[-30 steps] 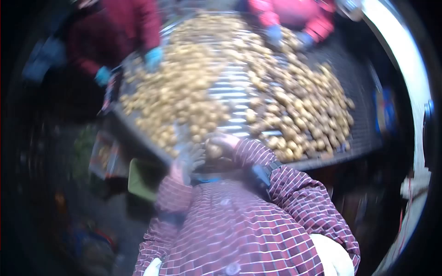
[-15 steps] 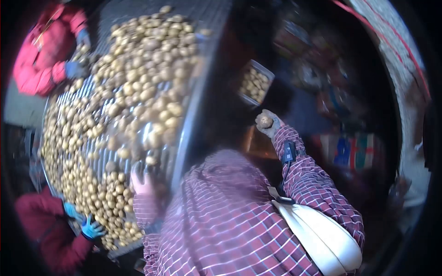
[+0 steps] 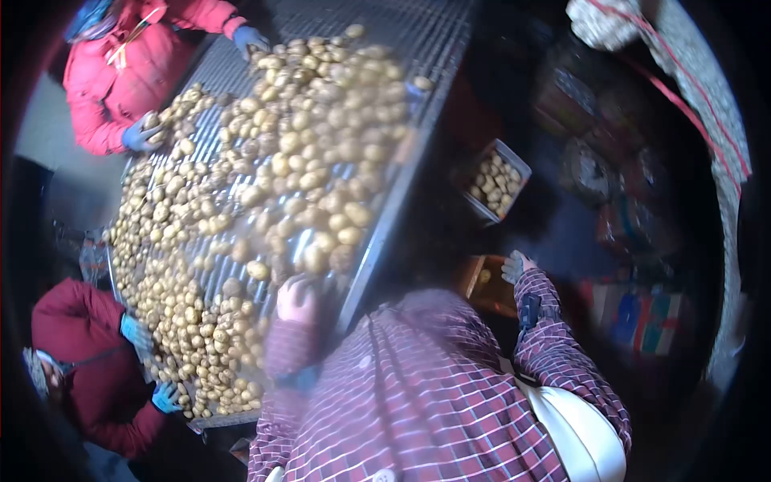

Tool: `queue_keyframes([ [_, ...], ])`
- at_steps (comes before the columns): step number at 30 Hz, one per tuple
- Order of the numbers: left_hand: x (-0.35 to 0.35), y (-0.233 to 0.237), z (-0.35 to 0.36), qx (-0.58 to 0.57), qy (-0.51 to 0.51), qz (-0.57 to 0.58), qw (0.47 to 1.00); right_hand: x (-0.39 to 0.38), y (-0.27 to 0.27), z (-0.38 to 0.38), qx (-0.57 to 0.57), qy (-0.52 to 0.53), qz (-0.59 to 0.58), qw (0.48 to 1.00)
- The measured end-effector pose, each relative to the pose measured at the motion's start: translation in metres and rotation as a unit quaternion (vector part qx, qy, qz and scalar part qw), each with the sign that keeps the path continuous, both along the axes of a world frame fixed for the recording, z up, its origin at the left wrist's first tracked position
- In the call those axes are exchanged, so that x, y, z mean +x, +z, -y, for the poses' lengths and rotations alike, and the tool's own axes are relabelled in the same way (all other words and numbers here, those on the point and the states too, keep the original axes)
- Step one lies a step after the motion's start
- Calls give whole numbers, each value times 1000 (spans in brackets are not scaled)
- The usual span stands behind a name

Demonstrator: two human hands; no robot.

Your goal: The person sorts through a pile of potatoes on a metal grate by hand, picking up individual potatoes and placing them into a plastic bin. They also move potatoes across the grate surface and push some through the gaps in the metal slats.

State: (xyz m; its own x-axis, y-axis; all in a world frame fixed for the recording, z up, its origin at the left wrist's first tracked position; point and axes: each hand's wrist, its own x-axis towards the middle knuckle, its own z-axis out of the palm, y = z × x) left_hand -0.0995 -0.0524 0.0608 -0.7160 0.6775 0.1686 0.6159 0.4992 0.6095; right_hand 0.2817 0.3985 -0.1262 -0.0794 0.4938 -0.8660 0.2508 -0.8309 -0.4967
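Note:
A ribbed metal surface (image 3: 426,20) carries a great spread of potatoes (image 3: 209,329). My left hand (image 3: 297,300), pale and somewhat blurred, is over its near right part, touching or just above potatoes; its fingers are bent, and what they hold, if anything, is hidden. Off the surface to the right, my gloved right hand (image 3: 516,267) has its fingers apart with nothing seen in them. It is beside the right edge of a brown box (image 3: 498,301), in which a potato (image 3: 484,275) shows.
A white-rimmed container (image 3: 524,165) of potatoes stands beyond the box. Across the surface are a person in a red jacket (image 3: 120,76) and a person in dark red (image 3: 96,361) with blue gloves. Packages (image 3: 642,317) and a large pale sack (image 3: 707,104) lie right.
The potato that was in my right hand is gone from it, and its fingers have opened beside the brown box. My left hand's fingers are more bent. The view has shifted left.

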Motion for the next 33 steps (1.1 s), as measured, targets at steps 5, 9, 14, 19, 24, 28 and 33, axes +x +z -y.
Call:
queue_keyframes([
  [5, -14, 98, 5, 225, 46, 207, 951, -186, 84, 9, 188, 224, -68, 954],
  [9, -47, 206, -9, 478, -410, 194, 752, -318, 151, 80, 310, 414, -233, 824],
  [14, -12, 271, -35, 500, -497, 185, 685, -422, 147, 170, 466, 606, -224, 604],
  [19, -4, 265, -36, 545, -533, 163, 626, -447, 147, 232, 557, 659, -154, 482],
  [24, -7, 257, -13, 525, -476, 204, 675, -445, 135, 243, 607, 667, -82, 423],
  [28, -7, 246, 2, 552, -398, 214, 700, -453, 149, 250, 578, 697, -66, 420],
  [33, 5, 230, 1, 548, -404, 265, 683, -448, 123, 241, 620, 666, -102, 402],
])
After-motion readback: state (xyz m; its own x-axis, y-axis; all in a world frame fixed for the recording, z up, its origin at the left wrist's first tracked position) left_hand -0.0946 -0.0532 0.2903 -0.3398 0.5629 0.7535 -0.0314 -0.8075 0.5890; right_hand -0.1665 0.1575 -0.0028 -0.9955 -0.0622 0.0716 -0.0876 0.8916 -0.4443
